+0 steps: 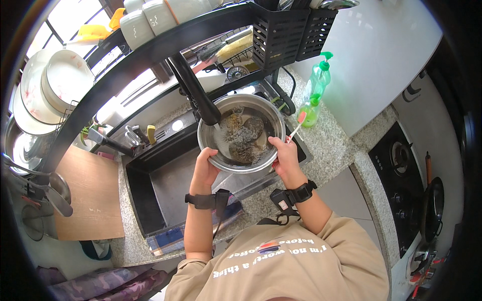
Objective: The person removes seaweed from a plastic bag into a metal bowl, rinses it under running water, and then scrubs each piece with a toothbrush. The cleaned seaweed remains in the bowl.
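Both hands hold a round stainless steel bowl (278,113) over the right part of the black sink (177,177). My left hand (204,165) grips the near-left rim, thumb on top. On the right rim is my right hand (284,154), also holding a toothbrush (296,129) with orange-pink bristles that point up and away. Water runs into the bowl from the black faucet (205,105). Under the bubbly water lie several dark, rough, rounded pieces (253,128), which look like shellfish. The fingers beneath the bowl are hidden.
Green soap bottles (310,113) stand right of the sink on the granite counter (335,141). A black dish rack (211,20) arches overhead with bowls and cups. A wooden board (88,199) lies left; a gas stove (395,180) is at right. A checked cloth (165,242) hangs over the front edge.
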A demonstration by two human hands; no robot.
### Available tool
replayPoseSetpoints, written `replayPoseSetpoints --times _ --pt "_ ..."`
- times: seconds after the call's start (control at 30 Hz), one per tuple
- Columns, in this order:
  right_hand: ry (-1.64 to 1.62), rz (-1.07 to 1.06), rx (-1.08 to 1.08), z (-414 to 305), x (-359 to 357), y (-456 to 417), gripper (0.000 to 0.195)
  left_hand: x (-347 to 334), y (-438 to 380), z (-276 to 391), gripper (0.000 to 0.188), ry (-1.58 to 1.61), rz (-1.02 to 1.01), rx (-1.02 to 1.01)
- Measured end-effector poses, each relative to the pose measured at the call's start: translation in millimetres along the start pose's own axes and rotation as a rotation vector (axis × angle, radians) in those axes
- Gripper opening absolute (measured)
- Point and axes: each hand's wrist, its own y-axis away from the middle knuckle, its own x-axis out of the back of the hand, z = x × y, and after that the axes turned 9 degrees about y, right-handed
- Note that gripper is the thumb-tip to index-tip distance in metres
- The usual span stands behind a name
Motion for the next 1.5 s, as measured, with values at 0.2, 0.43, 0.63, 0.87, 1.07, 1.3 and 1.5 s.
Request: replayPoseSetpoints --times 0.2,0.43,0.63,0.87,1.07,1.3,1.5 --pt "-0.016 0.038 -0.014 1 -1 1 0.018 2 1 -1 0.034 -0.016 0.003 0.013" --pt "-0.023 0.011 -0.031 5 2 -5 0.026 8 -2 4 0.038 -0.083 -0.037 0.047" --pt "0.012 0.073 -0.057 19 9 -16 0.027 24 -17 19 0.066 -0.449 -0.121 -0.012" --pt "-0.020 0.098 -0.033 24 15 -20 0.023 73 -96 60 0.047 -0.994 -0.046 -0.342" --pt "-0.006 0.093 -0.079 21 10 -9 0.028 117 -180 63 0.039 -1.238 -0.137 -0.519" --pt "0.005 0.107 -0.063 32 26 -5 0.027 90 -185 59 0.044 -1.212 -0.064 -0.608" --pt "0.013 0.173 -0.028 34 49 2 0.029 61 -164 44 0.028 -0.881 0.091 -0.272"
